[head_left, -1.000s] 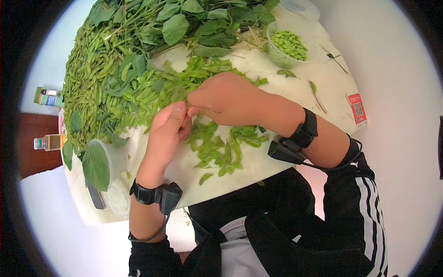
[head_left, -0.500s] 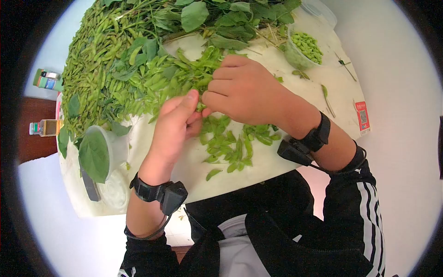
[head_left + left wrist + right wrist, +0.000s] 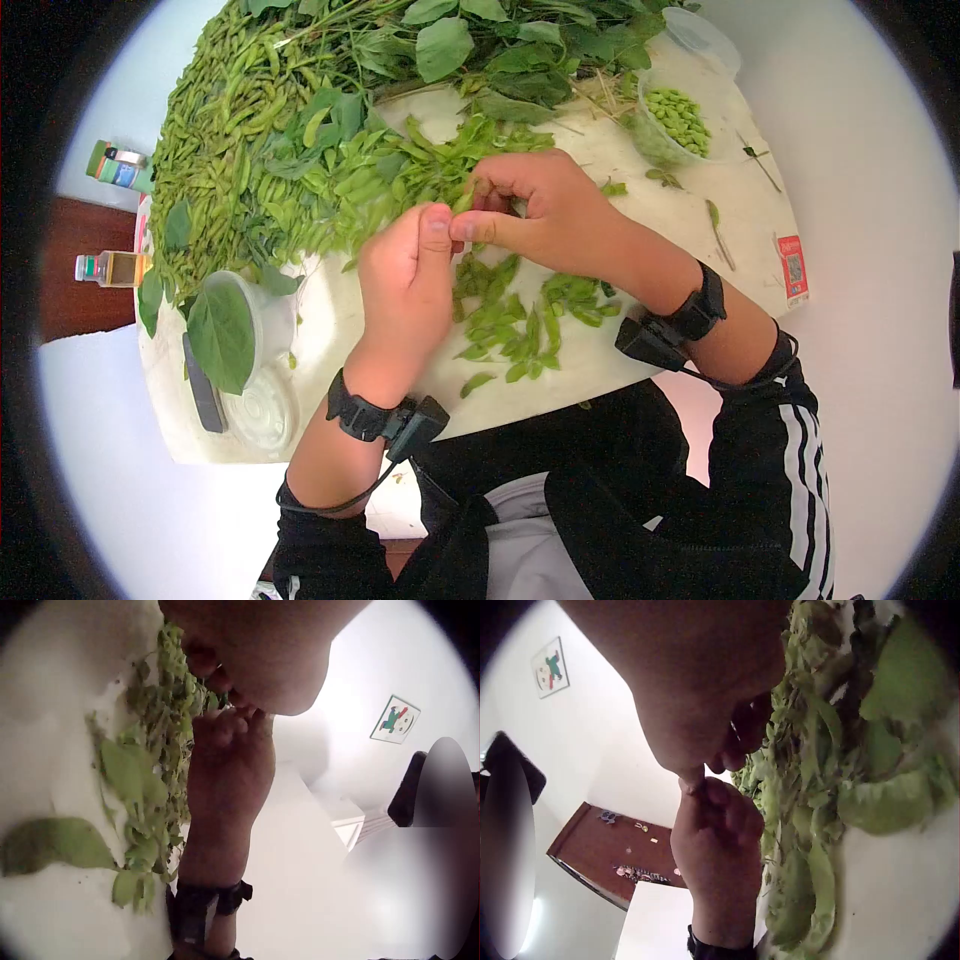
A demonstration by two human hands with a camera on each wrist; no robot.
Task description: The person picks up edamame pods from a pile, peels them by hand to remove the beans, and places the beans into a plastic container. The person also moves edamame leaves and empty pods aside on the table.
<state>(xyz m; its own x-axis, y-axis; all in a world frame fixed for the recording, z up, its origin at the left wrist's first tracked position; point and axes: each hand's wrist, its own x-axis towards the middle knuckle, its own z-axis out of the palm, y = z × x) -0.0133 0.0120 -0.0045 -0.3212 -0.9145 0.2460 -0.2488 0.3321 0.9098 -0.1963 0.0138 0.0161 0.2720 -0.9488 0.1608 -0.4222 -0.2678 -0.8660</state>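
Observation:
In the head view my left hand (image 3: 408,290) and right hand (image 3: 560,215) meet over the table, thumb tips close together. Between their fingertips they pinch a green soybean pod (image 3: 463,202), mostly hidden by the fingers. Curled fingers of the right hand show from the side in the left wrist view, below the left hand (image 3: 277,656). Just beyond the hands spreads a heap of bright green pods (image 3: 375,185). Nearer the table's front edge lie loose, flattened pods (image 3: 525,335).
A clear tub (image 3: 665,150) holding shelled green beans (image 3: 680,120) stands at right. Whole pods (image 3: 225,150) and leafy stalks (image 3: 445,50) cover the far left and back. At left are a white tub (image 3: 275,320) with a large leaf (image 3: 222,335), a clear lid (image 3: 262,410) and a bottle (image 3: 110,268).
The head view has shifted slightly. My right hand has turned so its thumb now shows, pointing at the left thumb. The hands stay together throughout.

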